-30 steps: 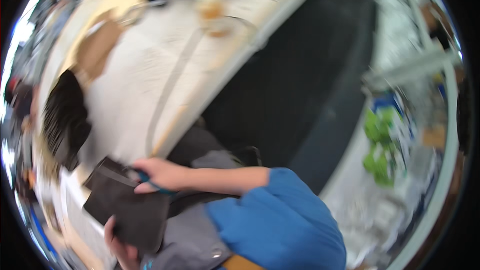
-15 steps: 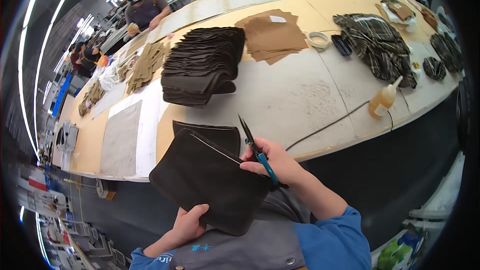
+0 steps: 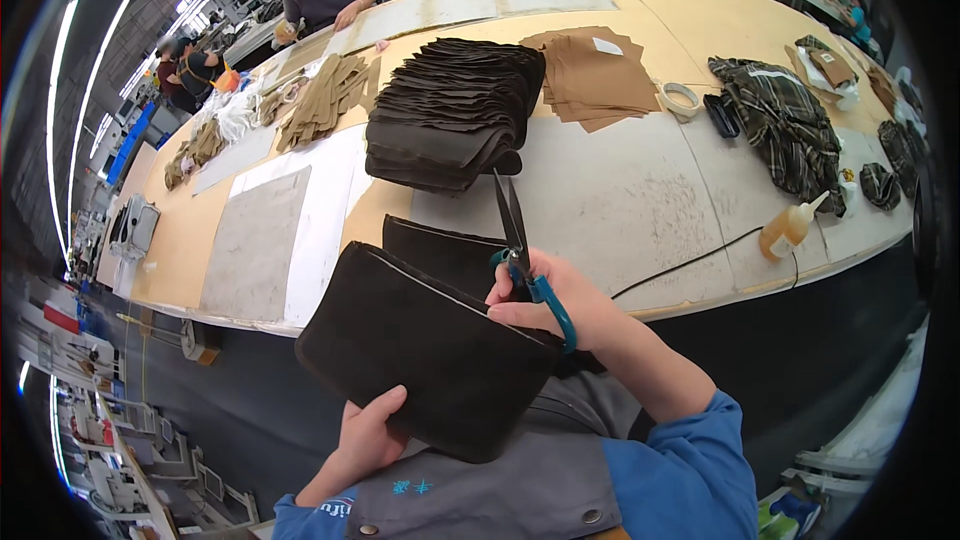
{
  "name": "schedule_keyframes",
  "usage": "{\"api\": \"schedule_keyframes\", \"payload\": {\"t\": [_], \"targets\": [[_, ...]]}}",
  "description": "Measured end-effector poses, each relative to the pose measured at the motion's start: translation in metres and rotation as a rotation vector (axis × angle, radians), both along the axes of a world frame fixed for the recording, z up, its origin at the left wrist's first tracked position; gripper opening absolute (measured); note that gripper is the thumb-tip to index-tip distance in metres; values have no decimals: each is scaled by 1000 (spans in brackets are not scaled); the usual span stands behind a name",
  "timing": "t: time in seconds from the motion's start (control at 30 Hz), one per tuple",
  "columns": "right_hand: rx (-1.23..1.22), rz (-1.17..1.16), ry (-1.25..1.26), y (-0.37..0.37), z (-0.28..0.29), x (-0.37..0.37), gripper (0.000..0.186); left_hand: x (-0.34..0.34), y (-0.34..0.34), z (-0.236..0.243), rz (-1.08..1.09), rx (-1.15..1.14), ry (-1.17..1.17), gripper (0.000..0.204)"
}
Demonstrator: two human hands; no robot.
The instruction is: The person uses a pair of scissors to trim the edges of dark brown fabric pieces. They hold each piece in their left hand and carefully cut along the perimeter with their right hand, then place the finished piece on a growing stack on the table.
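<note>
From here I see my left hand (image 3: 370, 435) clamped on the lower edge of the dark cloth (image 3: 430, 350), at the near side of the surface (image 3: 620, 210); my right hand (image 3: 550, 300) grips scissors (image 3: 513, 220), blades toward the stack (image 3: 455, 110).

Head-worn wide fisheye view, looking down and forward, hands (image 3: 372, 432) close below, worktable (image 3: 655, 15) beyond

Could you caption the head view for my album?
Left hand holds a dark fabric piece; right hand grips teal-handled scissors.
</note>
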State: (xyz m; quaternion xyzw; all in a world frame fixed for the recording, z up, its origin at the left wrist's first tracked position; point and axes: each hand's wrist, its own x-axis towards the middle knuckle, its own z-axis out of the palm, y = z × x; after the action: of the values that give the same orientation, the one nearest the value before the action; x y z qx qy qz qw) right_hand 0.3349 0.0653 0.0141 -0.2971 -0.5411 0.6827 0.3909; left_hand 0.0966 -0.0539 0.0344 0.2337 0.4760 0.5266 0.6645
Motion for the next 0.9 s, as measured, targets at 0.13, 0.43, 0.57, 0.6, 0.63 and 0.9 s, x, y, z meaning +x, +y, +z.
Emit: {"api": "schedule_keyframes", "payload": {"t": [0.13,0.43,0.57,0.6,0.63,0.9], "targets": [[-80,32,-44,-5,11,-4,23,-20,-4,6,3,34,-107,47],[-62,149,-503,-46,-14,35,49,-45,-21,-11,78,-43,-152,44],[-39,242,-588,-55,-12,43,58,-47,-20,-14,60,-55,-164,45],[-11,245,-615,-54,-12,42,61,-47,-19,-14,53,-57,-168,45],[17,249,-642,-53,-13,41,64,-47,-18,-14,47,-59,-172,46],[201,301,-698,-44,-29,35,62,-47,-15,-16,37,-75,-176,46]]}}
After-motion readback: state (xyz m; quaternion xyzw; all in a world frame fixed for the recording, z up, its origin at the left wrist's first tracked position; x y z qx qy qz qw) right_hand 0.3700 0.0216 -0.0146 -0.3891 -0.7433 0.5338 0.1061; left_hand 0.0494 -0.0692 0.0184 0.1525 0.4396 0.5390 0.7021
